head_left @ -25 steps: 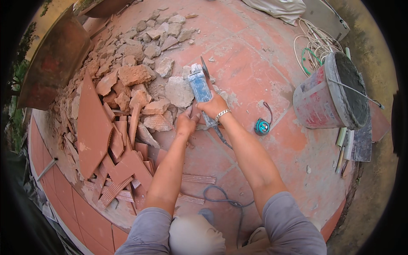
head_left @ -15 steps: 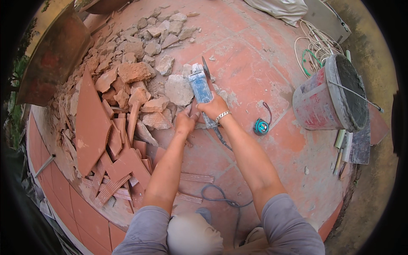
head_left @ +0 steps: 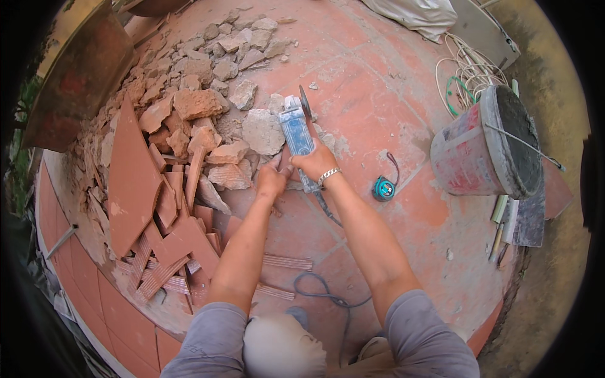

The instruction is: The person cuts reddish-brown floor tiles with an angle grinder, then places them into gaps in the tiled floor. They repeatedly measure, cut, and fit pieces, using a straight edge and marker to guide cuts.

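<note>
Both hands work one angle grinder [head_left: 296, 129]: right hand [head_left: 313, 165] clenches its body, left hand [head_left: 272, 179] grips beside it, at the rubble pile's [head_left: 189, 113] edge; bare floor [head_left: 378, 113] opens rightward.

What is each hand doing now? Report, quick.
Left hand: closed, fingers on the angle grinder body.
Right hand: closed around the angle grinder's handle.

I see a pale blue and grey angle grinder [head_left: 296, 133] with a dark disc, over a terracotta-red tiled floor [head_left: 378, 107]. Rubble [head_left: 208, 107] at upper left is dusty pink, beige and grey. A teal tape measure [head_left: 382, 188], a red-smeared grey bucket [head_left: 472, 151], and grey sleeves [head_left: 208, 340] at the bottom.
</note>
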`<state>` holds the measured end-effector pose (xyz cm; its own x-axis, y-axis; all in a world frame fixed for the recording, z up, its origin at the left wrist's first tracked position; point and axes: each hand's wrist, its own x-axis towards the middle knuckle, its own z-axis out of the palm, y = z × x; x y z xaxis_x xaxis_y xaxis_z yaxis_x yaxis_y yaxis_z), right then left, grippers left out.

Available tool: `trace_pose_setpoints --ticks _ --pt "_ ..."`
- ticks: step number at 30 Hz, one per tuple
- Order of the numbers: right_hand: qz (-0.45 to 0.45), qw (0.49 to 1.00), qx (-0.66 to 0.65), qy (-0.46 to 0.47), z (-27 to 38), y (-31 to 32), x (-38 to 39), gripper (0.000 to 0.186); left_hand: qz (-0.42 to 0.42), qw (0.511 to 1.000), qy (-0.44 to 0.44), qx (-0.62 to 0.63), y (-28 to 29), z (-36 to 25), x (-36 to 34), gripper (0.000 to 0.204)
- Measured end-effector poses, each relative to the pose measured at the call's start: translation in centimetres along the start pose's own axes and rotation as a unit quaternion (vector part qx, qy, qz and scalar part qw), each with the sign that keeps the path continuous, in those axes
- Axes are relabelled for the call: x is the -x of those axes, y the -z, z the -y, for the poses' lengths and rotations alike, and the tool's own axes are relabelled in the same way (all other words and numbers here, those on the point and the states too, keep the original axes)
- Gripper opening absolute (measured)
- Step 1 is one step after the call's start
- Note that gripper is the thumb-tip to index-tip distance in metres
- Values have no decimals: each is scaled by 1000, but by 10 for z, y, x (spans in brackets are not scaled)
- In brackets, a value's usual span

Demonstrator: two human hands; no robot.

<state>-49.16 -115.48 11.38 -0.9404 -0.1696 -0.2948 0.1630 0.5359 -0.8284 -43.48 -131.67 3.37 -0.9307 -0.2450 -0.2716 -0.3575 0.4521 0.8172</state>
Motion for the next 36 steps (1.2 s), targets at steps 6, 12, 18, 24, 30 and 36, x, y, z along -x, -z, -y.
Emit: trace_pose_setpoints --ticks 6,12,18,24,30,36 --pt "2 1000 -6 -3 0 0 6 63 -2 1000 -8 -23 4 -9 5 54" --pt "9 1000 -22 -3 1 3 11 63 3 999 7 -38 6 -9 5 54" --pt "12 999 -20 -23 3 3 13 62 1 999 3 -37 7 -14 7 54" --pt "21 999 -23 -19 6 7 20 61 -9 999 5 -53 9 -18 10 55" --pt "13 1000 -16 -16 7 8 26 60 -7 999 13 -50 12 -23 12 59" --pt "12 1000 -19 -18 2 6 29 60 -12 998 18 -53 15 -34 17 61"
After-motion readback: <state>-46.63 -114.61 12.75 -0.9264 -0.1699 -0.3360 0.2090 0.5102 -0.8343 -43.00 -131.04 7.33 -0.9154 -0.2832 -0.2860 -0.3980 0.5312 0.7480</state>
